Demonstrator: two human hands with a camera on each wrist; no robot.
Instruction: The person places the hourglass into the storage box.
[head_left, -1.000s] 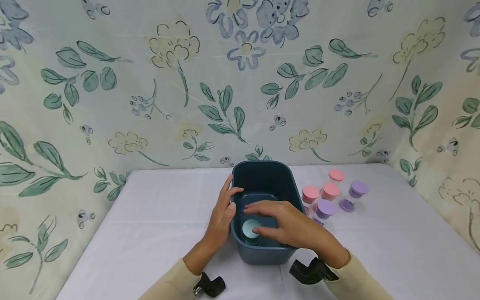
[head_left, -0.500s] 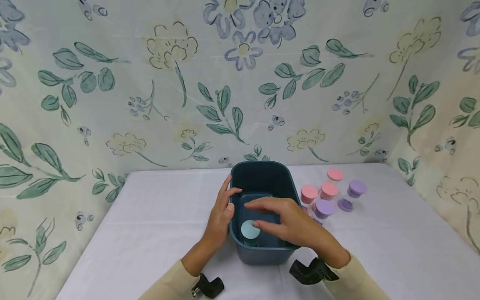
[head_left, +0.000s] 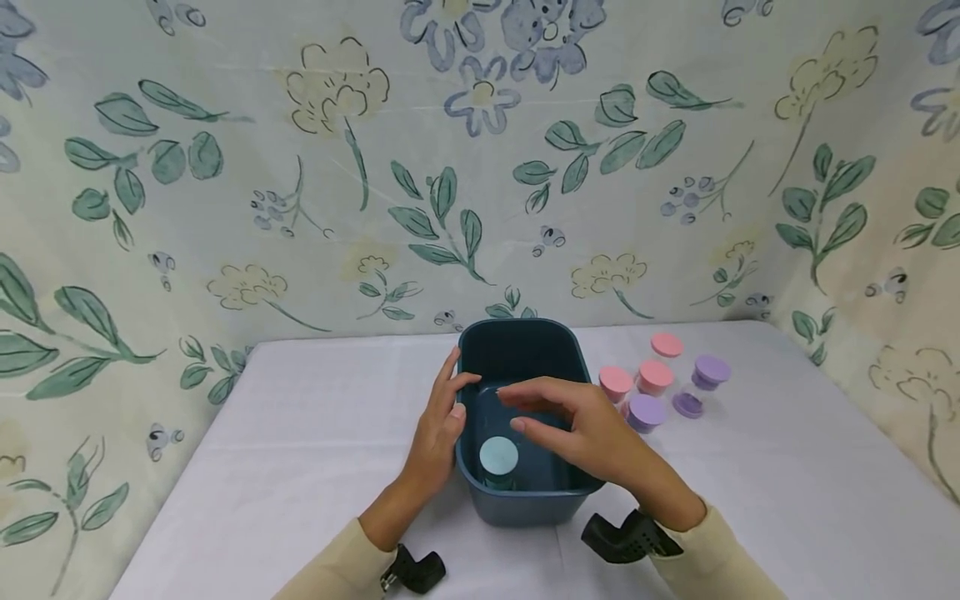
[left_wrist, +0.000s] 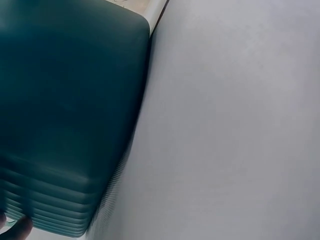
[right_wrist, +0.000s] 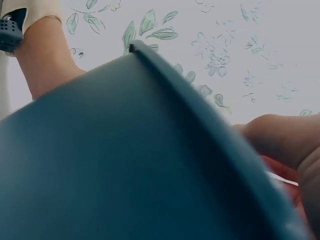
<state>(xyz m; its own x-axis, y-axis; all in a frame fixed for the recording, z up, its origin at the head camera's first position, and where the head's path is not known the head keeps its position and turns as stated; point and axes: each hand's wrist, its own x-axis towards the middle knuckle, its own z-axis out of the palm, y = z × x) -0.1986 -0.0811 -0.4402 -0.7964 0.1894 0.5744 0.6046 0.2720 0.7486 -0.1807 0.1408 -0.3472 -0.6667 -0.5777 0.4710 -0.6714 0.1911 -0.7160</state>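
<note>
A dark teal plastic bin point(head_left: 521, 337) stands on the white table point(head_left: 300, 433). Inside it, near the front, is a small jar with a pale blue lid point(head_left: 498, 455). My left hand point(head_left: 442, 417) rests on the bin's left rim with straight fingers, thumb over the edge. My right hand point(head_left: 570, 421) hovers above the bin, fingers loosely bent, holding nothing. The left wrist view shows the bin's outer wall point(left_wrist: 65, 110) close up. In the right wrist view the bin's rim point(right_wrist: 200, 120) fills most of the frame.
Right of the bin stand several small jars: some with pink lids point(head_left: 655, 373), some with purple lids point(head_left: 711, 367). A purple lid point(head_left: 687, 404) lies loose on the table. A floral cloth wall point(head_left: 480, 167) closes the back and sides.
My right hand has lifted out of the bin and away from the pale blue lidded jar, which stays inside. The left hand has kept its place on the rim.
</note>
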